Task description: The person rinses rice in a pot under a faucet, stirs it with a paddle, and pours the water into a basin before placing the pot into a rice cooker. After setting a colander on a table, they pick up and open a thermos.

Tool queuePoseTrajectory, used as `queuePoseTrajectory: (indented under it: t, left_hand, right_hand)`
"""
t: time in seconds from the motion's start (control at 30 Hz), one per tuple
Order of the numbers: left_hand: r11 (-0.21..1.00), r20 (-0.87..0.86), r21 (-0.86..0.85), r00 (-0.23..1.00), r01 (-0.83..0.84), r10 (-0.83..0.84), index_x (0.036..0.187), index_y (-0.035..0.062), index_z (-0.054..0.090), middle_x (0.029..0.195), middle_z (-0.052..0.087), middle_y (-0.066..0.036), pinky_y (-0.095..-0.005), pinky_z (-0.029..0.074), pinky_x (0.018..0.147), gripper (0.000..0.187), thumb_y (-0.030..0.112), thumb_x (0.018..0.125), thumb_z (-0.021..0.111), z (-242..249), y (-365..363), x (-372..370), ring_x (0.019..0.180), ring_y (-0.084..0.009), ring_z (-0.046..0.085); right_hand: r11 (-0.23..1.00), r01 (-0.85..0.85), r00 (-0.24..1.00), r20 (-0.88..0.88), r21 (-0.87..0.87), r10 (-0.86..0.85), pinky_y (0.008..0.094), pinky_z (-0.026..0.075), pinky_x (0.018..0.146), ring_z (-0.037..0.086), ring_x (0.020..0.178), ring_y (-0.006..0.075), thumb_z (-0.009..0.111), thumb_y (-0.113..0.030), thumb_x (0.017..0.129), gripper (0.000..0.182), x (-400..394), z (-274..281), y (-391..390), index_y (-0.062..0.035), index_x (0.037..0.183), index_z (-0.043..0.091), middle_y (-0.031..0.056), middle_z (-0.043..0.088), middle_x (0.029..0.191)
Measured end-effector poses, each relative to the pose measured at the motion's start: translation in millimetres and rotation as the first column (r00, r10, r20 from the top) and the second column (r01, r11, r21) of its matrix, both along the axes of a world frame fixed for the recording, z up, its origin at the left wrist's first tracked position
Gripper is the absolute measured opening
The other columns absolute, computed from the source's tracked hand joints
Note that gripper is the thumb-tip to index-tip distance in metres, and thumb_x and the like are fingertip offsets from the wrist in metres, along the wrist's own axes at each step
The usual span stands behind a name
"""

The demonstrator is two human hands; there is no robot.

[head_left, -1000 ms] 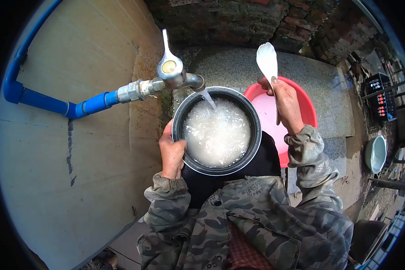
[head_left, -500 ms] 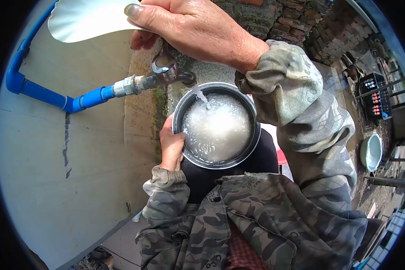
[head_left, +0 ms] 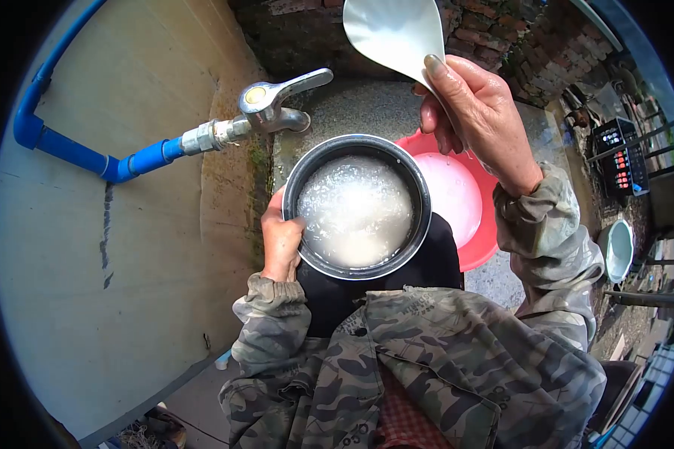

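Note:
My left hand (head_left: 280, 241) grips the left rim of a round metal pot (head_left: 358, 147), its thumb over the edge. The pot rests over my dark-trousered lap and holds cloudy, whitish water with small bubbles; anything at the bottom cannot be made out. Raised to the upper right, my right hand (head_left: 481, 112) is closed on the narrow handle of a white scoop (head_left: 397, 34) with a wide bowl. Just above and left of the pot is a metal tap (head_left: 266, 108), its lever pointing right and no stream showing from its spout.
Behind the pot on the right, a pink basin (head_left: 484, 243) holds cloudy liquid. Blue pipe (head_left: 75, 159) runs along the pale wall (head_left: 60, 247) to the tap. At far right are a black crate (head_left: 620, 159) and a pale bowl (head_left: 619, 251). Bricks (head_left: 494, 34) stand at the back.
Water was running from the tap into the pot; the stream has stopped. My right hand has moved from over the tap to the right with the scoop, uncovering the lever and pink basin.

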State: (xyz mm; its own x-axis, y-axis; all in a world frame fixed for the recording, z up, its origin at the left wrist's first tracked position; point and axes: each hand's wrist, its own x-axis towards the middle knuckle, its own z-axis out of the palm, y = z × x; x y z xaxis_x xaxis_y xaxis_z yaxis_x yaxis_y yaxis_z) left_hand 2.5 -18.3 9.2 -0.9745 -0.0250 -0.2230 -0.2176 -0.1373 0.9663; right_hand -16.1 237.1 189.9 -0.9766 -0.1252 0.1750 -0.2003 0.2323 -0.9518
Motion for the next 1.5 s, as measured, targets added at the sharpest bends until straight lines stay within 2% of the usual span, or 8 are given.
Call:
queuePoseTrajectory:
  t: [0.13, 0.4, 0.73, 0.9, 1.07, 1.13, 1.23, 1.5]
  left_hand:
    - [1.0, 0.01, 0.0, 1.0, -0.025, 0.025, 0.115, -0.0024, 0.051, 0.097, 0.061, -0.008, -0.0206, 0.045, 0.065, 0.054, -0.015, 0.062, 0.047, 7, 4, 3, 0.078, -0.0124, 0.059]
    - [1.0, -0.014, 0.006, 1.0, 0.004, -0.004, 0.115, -0.0019, 0.051, 0.096, 0.061, -0.008, -0.0211, 0.045, 0.067, 0.055, -0.015, 0.061, 0.046, 5, 5, 5, 0.08, -0.0128, 0.058]
    - [1.0, -0.009, 0.004, 1.0, -0.022, 0.023, 0.115, -0.0035, 0.051, 0.1, 0.059, -0.01, -0.0228, 0.044, 0.075, 0.057, -0.016, 0.059, 0.042, 3, 1, 6, 0.087, -0.0146, 0.058]
    - [1.0, -0.019, -0.005, 1.0, -0.01, 0.009, 0.114, -0.0037, 0.051, 0.1, 0.059, -0.01, -0.0228, 0.044, 0.075, 0.058, -0.016, 0.059, 0.042, 6, -5, 9, 0.087, -0.0147, 0.058]
    - [1.0, -0.022, 0.006, 1.0, -0.006, 0.006, 0.113, -0.003, 0.053, 0.098, 0.059, -0.008, -0.0215, 0.044, 0.07, 0.057, -0.015, 0.058, 0.042, 8, -10, 11, 0.082, -0.013, 0.057]
    - [1.0, -0.047, 0.022, 0.999, 0.002, -0.001, 0.116, -0.001, 0.052, 0.091, 0.059, -0.005, -0.0181, 0.037, 0.048, 0.06, -0.016, 0.059, 0.041, 10, -9, 12, 0.064, -0.0072, 0.052]
    - [1.0, -0.037, 0.008, 0.999, 0.013, -0.013, 0.114, -0.0019, 0.053, 0.096, 0.059, -0.007, -0.0199, 0.043, 0.064, 0.057, -0.014, 0.059, 0.042, 11, -9, 14, 0.077, -0.0109, 0.056]
    - [1.0, -0.071, 0.009, 0.997, 0.001, 0.0, 0.116, -0.0005, 0.051, 0.092, 0.059, -0.005, -0.0184, 0.038, 0.049, 0.06, -0.016, 0.059, 0.041, 10, -7, 14, 0.066, -0.0082, 0.053]
  right_hand:
    - [0.689, -0.053, 0.97, -0.128, 0.723, 0.208, 0.0376, 0.048, 0.06, 0.059, 0.069, 0.0326, 0.052, -0.007, 0.08, 0.016, 5, -59, 19, 0.0023, 0.088, 0.061, 0.0179, 0.06, 0.073]
    - [-0.089, 0.011, 0.862, 0.036, 0.996, 0.505, 0.0319, 0.052, 0.06, 0.059, 0.075, 0.0229, 0.057, -0.005, 0.067, 0.021, -1, -127, -35, 0.0032, 0.086, 0.06, 0.0115, 0.058, 0.081]
    - [-0.018, -0.663, 0.714, 0.639, 0.749, 0.285, 0.0356, 0.051, 0.066, 0.063, 0.076, 0.0326, 0.053, 0.001, 0.068, 0.02, 6, -116, -49, 0.0051, 0.085, 0.064, 0.0214, 0.063, 0.077]
    - [0.502, -0.838, 0.377, 0.893, 0.215, 0.246, 0.0337, 0.047, 0.063, 0.063, 0.073, 0.0255, 0.05, 0.0, 0.073, 0.021, 5, -116, -52, 0.0037, 0.089, 0.062, 0.0162, 0.064, 0.076]
    - [0.331, -0.44, 0.883, 0.337, 0.835, 0.326, 0.0358, 0.05, 0.07, 0.062, 0.082, 0.0318, 0.054, 0.002, 0.067, 0.021, -4, -105, -49, 0.005, 0.087, 0.063, 0.0222, 0.061, 0.084]
    - [0.286, -0.147, 0.91, 0.016, 0.947, 0.413, 0.0351, 0.051, 0.07, 0.062, 0.084, 0.0303, 0.056, 0.0, 0.068, 0.022, -6, -110, -44, 0.0039, 0.089, 0.063, 0.0196, 0.061, 0.087]
    - [0.192, 0.056, 0.844, -0.149, 0.98, 0.515, 0.034, 0.052, 0.068, 0.062, 0.083, 0.0292, 0.057, -0.002, 0.069, 0.02, -9, -128, -46, 0.0032, 0.087, 0.063, 0.0171, 0.06, 0.089]
    - [0.049, -0.392, 0.794, 0.311, 0.919, 0.522, 0.0366, 0.052, 0.069, 0.063, 0.078, 0.0317, 0.056, 0.001, 0.067, 0.016, 21, -121, -44, 0.0037, 0.081, 0.062, 0.0175, 0.059, 0.087]
